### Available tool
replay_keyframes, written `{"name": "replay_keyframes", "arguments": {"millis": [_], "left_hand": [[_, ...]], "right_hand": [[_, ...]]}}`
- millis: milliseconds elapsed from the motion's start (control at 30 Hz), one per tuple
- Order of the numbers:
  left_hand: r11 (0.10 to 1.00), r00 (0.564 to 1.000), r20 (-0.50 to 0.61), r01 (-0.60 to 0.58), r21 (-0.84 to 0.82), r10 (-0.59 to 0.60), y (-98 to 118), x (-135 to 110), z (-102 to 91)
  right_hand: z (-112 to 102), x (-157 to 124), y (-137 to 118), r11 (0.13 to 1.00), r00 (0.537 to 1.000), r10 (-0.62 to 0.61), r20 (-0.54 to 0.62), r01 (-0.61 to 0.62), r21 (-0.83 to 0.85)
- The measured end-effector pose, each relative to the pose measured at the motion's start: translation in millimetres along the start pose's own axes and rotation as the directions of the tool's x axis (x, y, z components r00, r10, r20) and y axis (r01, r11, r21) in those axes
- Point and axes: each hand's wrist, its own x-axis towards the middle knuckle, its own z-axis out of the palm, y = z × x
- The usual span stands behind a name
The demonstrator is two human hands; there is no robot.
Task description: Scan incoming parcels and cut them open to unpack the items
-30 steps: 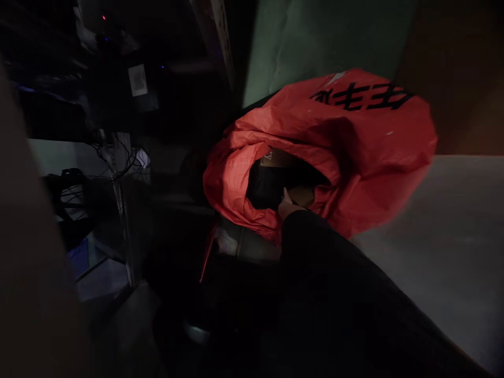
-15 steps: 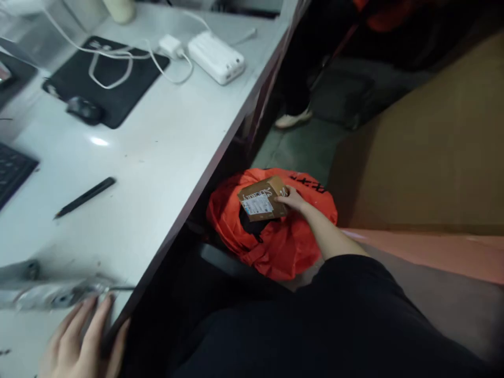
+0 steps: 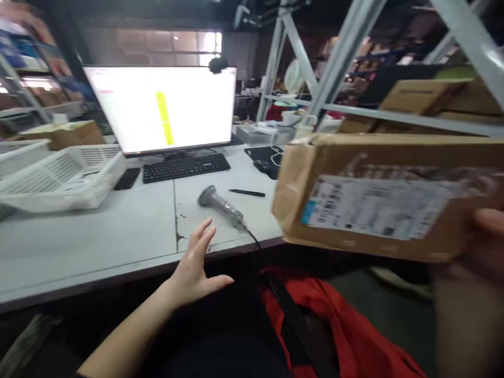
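A brown cardboard box (image 3: 394,157) with a white shipping label (image 3: 378,207) fills the right side, close to the camera and blurred. My right hand (image 3: 486,241) grips its lower right end, the thumb on the front face. My left hand (image 3: 197,268) hovers at the desk's front edge with fingers and thumb spread, holding nothing. Just beyond its fingertips lies a grey handheld barcode scanner (image 3: 222,205), its cable running over the edge. Below the box is the red bag (image 3: 350,315) with something dark in its opening.
On the white desk (image 3: 129,231) are a monitor (image 3: 197,115), a keyboard (image 3: 185,168), a black pen (image 3: 247,192), a mouse (image 3: 262,166) and a phone (image 3: 127,178). White plastic baskets (image 3: 94,191) stand at left. A metal frame (image 3: 334,63) rises at the right.
My right hand has lifted the box from the red bag up above desk height. My left hand has come off the desk by the scanner, fingers spread. The view has swung up to the monitor.
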Motion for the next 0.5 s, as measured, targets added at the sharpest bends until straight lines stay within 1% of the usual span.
{"name": "replay_keyframes", "arguments": {"millis": [33,67,100,133,167,200,233,267,300,333,367,400,433,467,500], "left_hand": [[0.999,0.997,-0.071,0.026,-0.044,-0.029,3,-1,-2.4],[0.993,0.988,-0.141,0.050,-0.103,-0.064,6,-2,-5.8],[0.983,0.970,-0.221,0.063,-0.172,-0.101,7,-1,-10.9],[0.970,0.939,-0.316,0.059,-0.234,-0.133,6,-1,-18.3],[0.961,0.892,-0.424,0.042,-0.272,-0.159,3,0,-28.7],[0.961,0.822,-0.542,0.021,-0.275,-0.173,-2,1,-42.6],[0.970,0.734,-0.657,0.012,-0.244,-0.174,-7,1,-59.9],[0.981,0.639,-0.751,0.026,-0.192,-0.163,-12,0,-80.0],[0.989,0.558,-0.818,0.060,-0.133,-0.144,-16,-2,-102.1],[0.991,0.502,-0.856,0.104,-0.080,-0.122,-18,-5,-124.7],[0.990,0.475,-0.875,0.142,-0.026,-0.091,-19,-8,-146.6],[0.984,0.475,-0.879,0.170,0.048,-0.040,-18,-11,-166.6],[0.971,0.498,-0.866,0.189,0.149,0.036,-16,-13,-183.9],[0.943,0.533,-0.837,0.199,0.267,0.125,-15,-14,-197.9],[0.900,0.572,-0.792,0.201,0.387,0.213,-15,-14,-208.5]], "right_hand": [[48,12,-8,0.991,0.998,-0.022,-0.055,0.029,0.127],[97,20,-14,0.967,0.999,0.001,-0.055,0.013,0.255],[146,24,-17,0.932,0.999,0.046,0.026,-0.052,0.360],[191,24,-18,0.895,0.982,0.083,0.167,-0.147,0.420],[231,21,-16,0.869,0.947,0.098,0.308,-0.232,0.438],[264,16,-14,0.859,0.910,0.058,0.410,-0.255,0.444],[290,12,-10,0.873,0.860,-0.003,0.510,-0.247,0.422],[307,9,-5,0.906,0.792,-0.070,0.607,-0.204,0.371],[316,9,0,0.948,0.701,-0.131,0.701,-0.119,0.296],[319,14,5,0.980,0.606,-0.162,0.779,0.004,0.201],[317,24,10,0.985,0.543,-0.164,0.823,0.143,0.102],[312,39,16,0.963,0.539,-0.160,0.827,0.269,0.011],[305,58,21,0.927,0.595,-0.172,0.785,0.367,-0.075],[298,81,27,0.885,0.690,-0.198,0.697,0.431,-0.174],[292,106,35,0.850,0.786,-0.237,0.571,0.453,-0.271]]}}
